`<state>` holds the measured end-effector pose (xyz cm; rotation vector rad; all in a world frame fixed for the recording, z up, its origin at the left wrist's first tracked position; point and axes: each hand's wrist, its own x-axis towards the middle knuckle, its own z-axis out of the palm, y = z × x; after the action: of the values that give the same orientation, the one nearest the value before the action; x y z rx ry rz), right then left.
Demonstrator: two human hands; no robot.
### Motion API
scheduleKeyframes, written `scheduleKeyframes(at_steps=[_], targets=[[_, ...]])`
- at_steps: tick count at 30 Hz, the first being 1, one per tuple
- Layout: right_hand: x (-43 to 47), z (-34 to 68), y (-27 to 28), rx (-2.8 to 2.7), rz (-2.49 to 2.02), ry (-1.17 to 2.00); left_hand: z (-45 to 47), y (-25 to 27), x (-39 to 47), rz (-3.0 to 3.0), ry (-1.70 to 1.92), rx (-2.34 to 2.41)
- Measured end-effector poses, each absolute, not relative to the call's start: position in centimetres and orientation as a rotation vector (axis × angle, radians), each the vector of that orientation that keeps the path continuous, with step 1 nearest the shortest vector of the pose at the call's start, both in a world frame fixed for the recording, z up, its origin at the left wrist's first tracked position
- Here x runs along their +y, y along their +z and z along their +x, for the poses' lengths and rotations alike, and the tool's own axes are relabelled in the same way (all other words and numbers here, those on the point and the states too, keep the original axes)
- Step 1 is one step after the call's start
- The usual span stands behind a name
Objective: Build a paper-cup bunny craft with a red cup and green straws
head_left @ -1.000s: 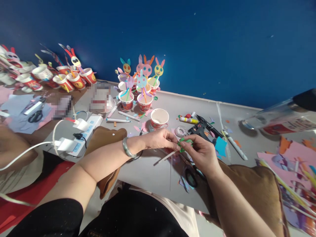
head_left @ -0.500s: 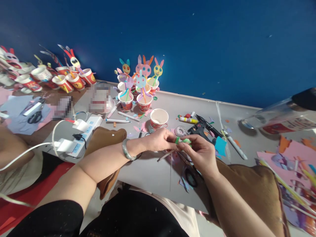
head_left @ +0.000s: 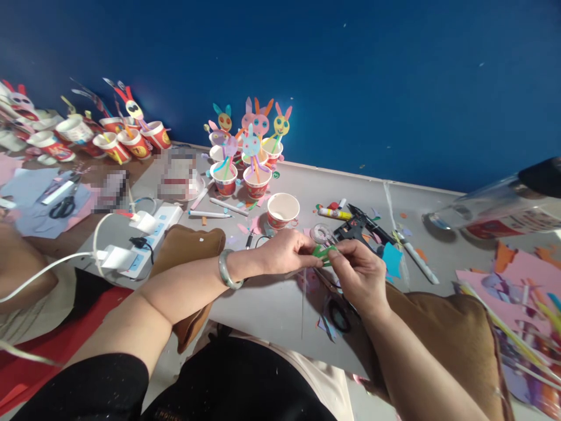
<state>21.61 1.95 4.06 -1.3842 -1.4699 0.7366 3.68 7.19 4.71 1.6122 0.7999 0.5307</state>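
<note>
Between my two hands is a small piece of green paper [head_left: 323, 253], pinched at both ends. My left hand [head_left: 287, 252], with a bangle on the wrist, grips its left end between thumb and fingers. The thumb and fingertips of my right hand [head_left: 360, 273] close on its right end. Just beyond my left hand stands a white-lined paper cup [head_left: 283, 209]. A roll of clear tape [head_left: 321, 233] lies right behind the green paper, beside a black glue gun [head_left: 357, 229]. Black-handled scissors [head_left: 338, 316] lie partly hidden below my right hand.
Several paper cups with rabbit faces [head_left: 250, 142] stand at the back. A power strip [head_left: 151, 242] with cables and a brown cushion [head_left: 186, 251] are on the left. A clear bottle [head_left: 495, 204] and coloured paper scraps [head_left: 526, 272] lie right. Another person's arm [head_left: 26, 263] shows far left.
The green paper has turned and shows more of its length between my fingers. My right fingers have shifted along it. The thin pale stick under my left hand is out of sight.
</note>
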Motion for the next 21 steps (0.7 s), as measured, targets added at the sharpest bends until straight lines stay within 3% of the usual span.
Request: scheduleKeyframes(at_steps=[7,14,21], targets=[[2.1,21.5,4.0,-1.380,-1.294,0.927,3.7,4.7,7.3,1.527,0.513,0.762],[2.0,21.8,3.3,-1.382,-1.350,0.894,3.7,4.8,7.6,1.453,0.519,0.711],[3.1,21.9,2.8,-1.149,-1.087,1.146,3.5,4.2,8.1,1.218,0.705,0.691]])
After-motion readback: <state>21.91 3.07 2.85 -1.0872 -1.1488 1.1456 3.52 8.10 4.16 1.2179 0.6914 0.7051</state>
